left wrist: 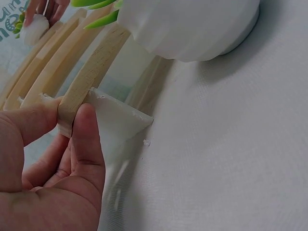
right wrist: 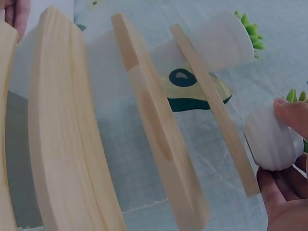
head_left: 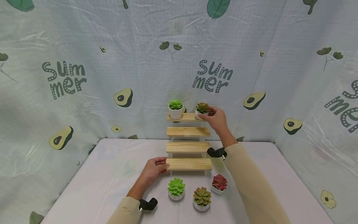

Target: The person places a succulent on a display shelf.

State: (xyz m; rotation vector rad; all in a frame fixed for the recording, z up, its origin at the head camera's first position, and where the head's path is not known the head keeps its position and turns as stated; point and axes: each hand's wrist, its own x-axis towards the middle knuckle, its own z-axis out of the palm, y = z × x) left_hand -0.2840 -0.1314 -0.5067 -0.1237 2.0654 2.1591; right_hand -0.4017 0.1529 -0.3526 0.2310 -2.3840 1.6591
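Observation:
A stepped display stand with wooden boards (head_left: 188, 147) rises at the middle of the table. My left hand (head_left: 153, 169) pinches the left end of its lowest board (left wrist: 77, 98) between thumb and finger. At the right end of the top board (right wrist: 216, 115), my right hand (head_left: 217, 119) grips the white pot (right wrist: 275, 137) of a brownish-green succulent (head_left: 202, 108). Whether that pot touches the board, I cannot tell. On the same board's left end, a bright green succulent (head_left: 175, 105) stands upright in a taller white pot (right wrist: 226, 41).
In front of the stand are a light green succulent (head_left: 176, 186), a green-and-reddish one (head_left: 202, 196) and a dark red one (head_left: 219, 182), all in white pots on the white-covered table (head_left: 112, 174). A printed cloth (head_left: 151, 77) hangs behind and at both sides.

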